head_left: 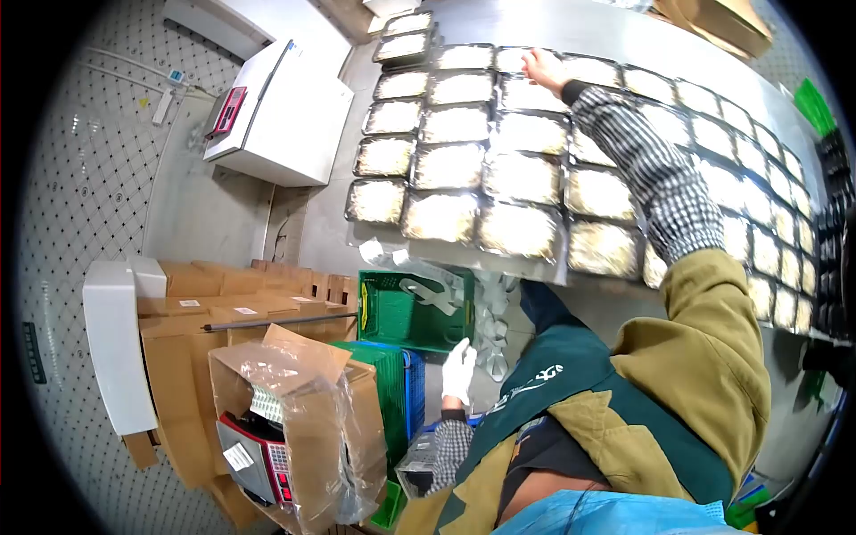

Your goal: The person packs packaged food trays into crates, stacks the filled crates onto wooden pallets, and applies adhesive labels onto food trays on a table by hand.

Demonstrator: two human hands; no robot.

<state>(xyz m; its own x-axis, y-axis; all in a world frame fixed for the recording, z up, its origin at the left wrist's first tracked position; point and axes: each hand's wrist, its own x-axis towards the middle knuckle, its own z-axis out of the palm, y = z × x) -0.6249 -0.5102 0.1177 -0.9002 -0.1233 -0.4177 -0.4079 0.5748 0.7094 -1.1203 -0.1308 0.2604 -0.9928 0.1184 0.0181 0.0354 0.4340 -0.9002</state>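
Note:
My right hand (545, 71), bare, reaches across the metal table. Its bent fingers are over a film-wrapped black food tray (508, 60) in the far row, and the fingertips are too small to show whether they grip it. Pale, shredded-looking food fills this tray and the many like it, such as the nearer tray (522, 229), all laid out in rows. Down by my left side, my left hand (458, 373) wears a white glove. Its fingers are stretched out with nothing in them, close to the green crate (366, 308).
Stacked green crates (379, 383) and a blue crate (414, 392) stand left of my body. Beyond them are cardboard boxes (178, 357) and a red-and-white scale (259, 459) in a plastic-lined carton. A white cabinet (290, 116) stands left of the table (571, 22).

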